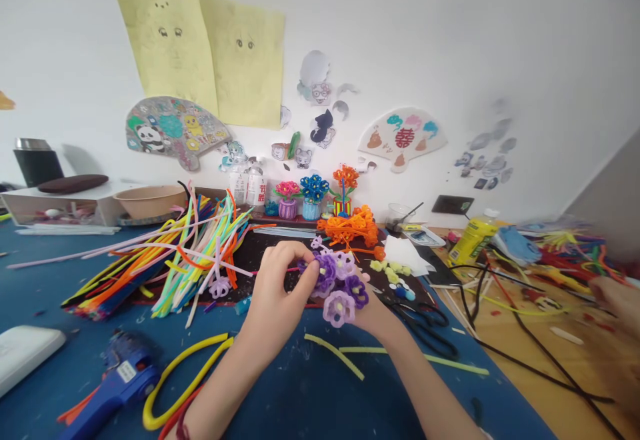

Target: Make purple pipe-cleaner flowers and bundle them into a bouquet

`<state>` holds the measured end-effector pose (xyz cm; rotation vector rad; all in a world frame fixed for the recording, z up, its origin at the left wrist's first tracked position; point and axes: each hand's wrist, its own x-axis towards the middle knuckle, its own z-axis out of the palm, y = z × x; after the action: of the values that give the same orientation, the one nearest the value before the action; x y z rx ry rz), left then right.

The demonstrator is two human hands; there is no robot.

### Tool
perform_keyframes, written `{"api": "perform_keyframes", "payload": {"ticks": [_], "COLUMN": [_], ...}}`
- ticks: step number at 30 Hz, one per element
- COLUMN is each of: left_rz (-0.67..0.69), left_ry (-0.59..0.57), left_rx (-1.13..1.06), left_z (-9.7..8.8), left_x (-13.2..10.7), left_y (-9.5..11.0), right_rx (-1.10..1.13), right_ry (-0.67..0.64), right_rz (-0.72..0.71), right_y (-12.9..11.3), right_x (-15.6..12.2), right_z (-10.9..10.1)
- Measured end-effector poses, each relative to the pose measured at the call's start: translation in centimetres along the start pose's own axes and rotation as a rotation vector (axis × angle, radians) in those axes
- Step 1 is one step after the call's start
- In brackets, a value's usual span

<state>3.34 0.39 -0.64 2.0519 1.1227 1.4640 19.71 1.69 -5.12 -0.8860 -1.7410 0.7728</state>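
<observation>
Purple and lilac pipe-cleaner flowers (340,308) with pale yellow centres form a small bunch in front of me. My left hand (286,287) pinches a dark purple blossom (326,279) at the bunch's left side between thumb and fingers. Behind the blossoms, my right hand (371,310) is closed around the bunch, its fingers mostly hidden by the flowers. Just right of that hand lie black scissors (425,327). Yellow-green pipe-cleaner pieces (345,359) rest on the blue table below the hands. A loose lilac flower (219,287) lies left of my left hand.
Bundled colourful pipe cleaners (200,260) lie at left. A blue glue gun (117,380) and a yellow loop (155,400) are nearer. Orange flowers (350,227) and potted flowers (313,200) stand behind. Right are a yellow bottle (470,240), black cords (530,333) and another person's blurred hand (617,307).
</observation>
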Motion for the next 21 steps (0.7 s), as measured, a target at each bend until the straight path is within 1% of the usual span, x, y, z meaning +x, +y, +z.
{"api": "perform_keyframes", "payload": {"ticks": [3,8,11,15,17,19,21], "left_rz": [0.043,0.036,0.015,-0.02,-0.033,-0.048,-0.058], "left_ry": [-0.004,0.01,0.001,-0.033,-0.06,-0.083,-0.077], "left_rx": [0.062,0.171,0.177,0.178,0.145,0.107,0.098], "left_z": [-0.2,0.0,0.3,0.4,0.3,0.3,0.3], "left_x": [0.1,-0.1,-0.3,-0.4,-0.5,-0.4,-0.4], "left_y": [0.3,0.5,0.4,0.7,0.8,0.8,0.8], "right_rx": [-0.016,-0.009,0.0,-0.027,-0.039,-0.032,-0.022], "right_ry": [-0.021,0.062,0.084,0.047,0.038,0.055,0.079], "right_rz": [-0.005,0.006,0.038,0.055,0.063,0.071,0.074], "right_y": [-0.6,-0.8,-0.3,0.1,0.3,0.5,0.6], "right_x": [0.1,0.8,1.2,1.4,1.3,1.2,1.1], "right_z": [-0.1,0.1,0.3,0.2,0.2,0.3,0.4]}}
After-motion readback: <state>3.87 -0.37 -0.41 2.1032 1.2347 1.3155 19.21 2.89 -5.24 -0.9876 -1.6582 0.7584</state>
